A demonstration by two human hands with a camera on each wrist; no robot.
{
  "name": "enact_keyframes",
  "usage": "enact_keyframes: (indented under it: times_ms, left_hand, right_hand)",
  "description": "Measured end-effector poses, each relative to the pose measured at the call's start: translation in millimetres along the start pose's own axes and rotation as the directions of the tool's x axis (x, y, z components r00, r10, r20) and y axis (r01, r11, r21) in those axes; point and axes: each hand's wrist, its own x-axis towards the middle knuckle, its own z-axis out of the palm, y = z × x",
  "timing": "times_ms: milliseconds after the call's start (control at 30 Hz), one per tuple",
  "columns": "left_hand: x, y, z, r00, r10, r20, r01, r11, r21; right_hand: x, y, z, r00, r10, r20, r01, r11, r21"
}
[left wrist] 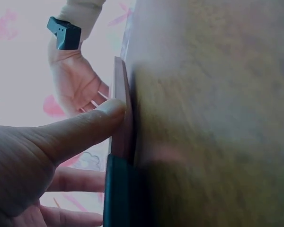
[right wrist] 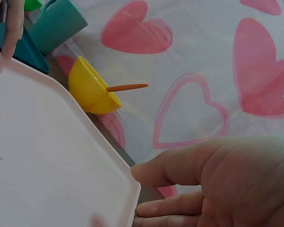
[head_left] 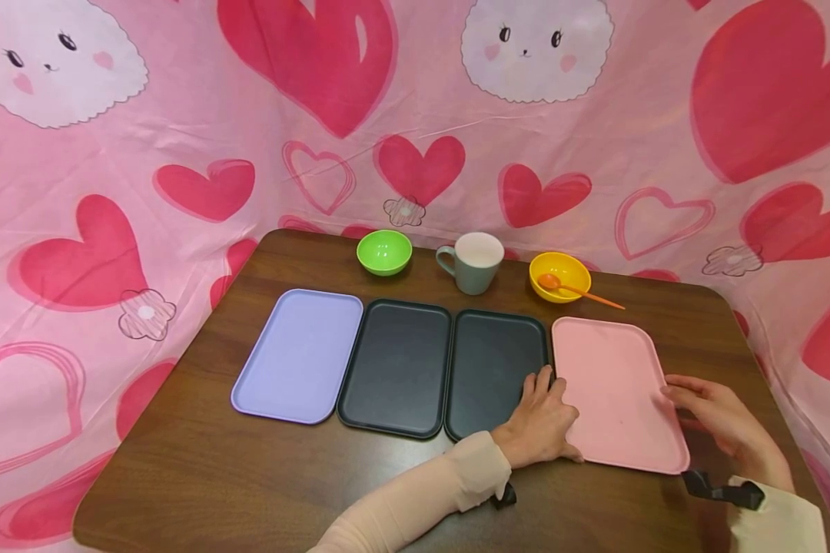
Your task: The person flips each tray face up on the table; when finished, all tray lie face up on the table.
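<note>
A pink tray [head_left: 619, 395] lies at the right end of a row of trays on the brown table. My left hand [head_left: 539, 422] reaches over the seam between it and a black tray [head_left: 496, 369], fingers extended. In the left wrist view, the left thumb [left wrist: 92, 120] presses the pink tray's near edge. At the tray's right edge is my right hand [head_left: 726, 418], its thumb and fingertips touching the rim with the fingers fairly straight. The right wrist view shows that contact near a corner of the tray [right wrist: 57, 142].
Left of these lie another black tray [head_left: 397, 369] and a lavender tray [head_left: 300, 357]. Behind the row stand a green bowl [head_left: 384, 253], a grey-green mug [head_left: 475, 265] and a yellow bowl [head_left: 560, 269] with an orange spoon [head_left: 588, 293]. Heart-patterned pink cloth [head_left: 415, 100] surrounds the table.
</note>
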Motion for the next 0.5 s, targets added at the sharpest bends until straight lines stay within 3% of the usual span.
enact_keyframes:
  times_ms: [500]
  left_hand:
    - [0.6, 0.9, -3.7, 0.999, 0.016, 0.032, -0.017, 0.999, 0.038]
  right_hand:
    - [-2.7, 2.1, 1.6, 1.0, -0.019, 0.013, 0.019, 1.0, 0.014]
